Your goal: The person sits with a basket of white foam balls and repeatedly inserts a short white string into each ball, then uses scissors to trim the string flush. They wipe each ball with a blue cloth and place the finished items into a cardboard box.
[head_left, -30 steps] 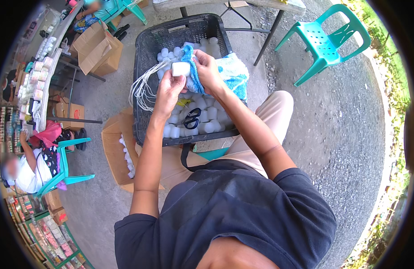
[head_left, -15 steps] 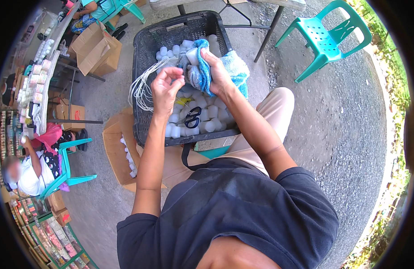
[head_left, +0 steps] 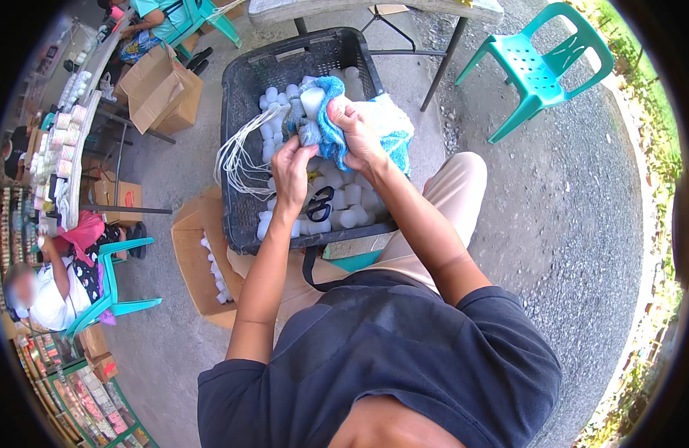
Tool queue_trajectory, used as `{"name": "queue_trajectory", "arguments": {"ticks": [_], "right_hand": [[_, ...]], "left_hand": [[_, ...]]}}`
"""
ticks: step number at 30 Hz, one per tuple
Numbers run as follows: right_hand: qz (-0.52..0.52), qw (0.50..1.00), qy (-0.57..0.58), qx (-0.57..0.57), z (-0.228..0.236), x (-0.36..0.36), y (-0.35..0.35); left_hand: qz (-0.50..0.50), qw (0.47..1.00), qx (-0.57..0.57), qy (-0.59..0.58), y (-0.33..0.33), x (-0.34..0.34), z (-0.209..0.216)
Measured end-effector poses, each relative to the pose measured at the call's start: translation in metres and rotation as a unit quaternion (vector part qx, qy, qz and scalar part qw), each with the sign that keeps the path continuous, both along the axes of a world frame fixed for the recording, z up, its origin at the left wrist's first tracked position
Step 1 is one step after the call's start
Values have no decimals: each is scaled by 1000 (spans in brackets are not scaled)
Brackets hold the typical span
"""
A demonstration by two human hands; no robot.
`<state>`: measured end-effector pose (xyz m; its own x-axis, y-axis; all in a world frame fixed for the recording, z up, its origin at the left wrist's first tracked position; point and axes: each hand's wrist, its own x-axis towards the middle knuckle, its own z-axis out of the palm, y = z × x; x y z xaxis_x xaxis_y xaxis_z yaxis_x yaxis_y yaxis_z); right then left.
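In my right hand (head_left: 356, 136) is a bunched blue-and-white cloth (head_left: 331, 123), its thumb on top and its fingers wrapped round it. A white, waxy-looking cylinder (head_left: 312, 100) rests in the cloth's folds. My left hand (head_left: 291, 170) is closed, thumb and fingertips pinching at the cloth's grey end. Both hands are over a black plastic crate (head_left: 236, 160) that holds many similar white cylinders (head_left: 343, 218). Dark-handled scissors (head_left: 320, 204) lie on them. A bundle of white cords (head_left: 240, 153) hangs over the crate's left side.
A cardboard box (head_left: 191, 250) with more white pieces stands left of the crate. Beyond the crate is a table (head_left: 374, 9); a green plastic chair (head_left: 542, 71) stands at right. At left, a person sits on a green chair (head_left: 109, 287) near a long table (head_left: 79, 160) and another open carton (head_left: 161, 89).
My left hand has moved right to the cloth's grey end and closed on it. The cloth and cylinder in my right hand have shifted slightly left and turned.
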<state>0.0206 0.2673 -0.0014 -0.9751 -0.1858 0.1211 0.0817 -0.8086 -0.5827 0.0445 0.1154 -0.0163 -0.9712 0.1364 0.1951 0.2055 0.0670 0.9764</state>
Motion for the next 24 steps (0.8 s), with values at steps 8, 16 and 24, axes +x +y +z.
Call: {"name": "queue_trajectory", "arguments": {"ticks": [8,16,24], "right_hand": [[-36,999,-16,20,-9,3,-10],[144,983,-92,-63,2,4,5],[43,987,-65,140,-14,-5,-13]], "left_hand": [[122,919,-240,287,19,-5,46],[82,926,-234,287,9,-10,38],[29,979,192,-64,8,-17,9]]}}
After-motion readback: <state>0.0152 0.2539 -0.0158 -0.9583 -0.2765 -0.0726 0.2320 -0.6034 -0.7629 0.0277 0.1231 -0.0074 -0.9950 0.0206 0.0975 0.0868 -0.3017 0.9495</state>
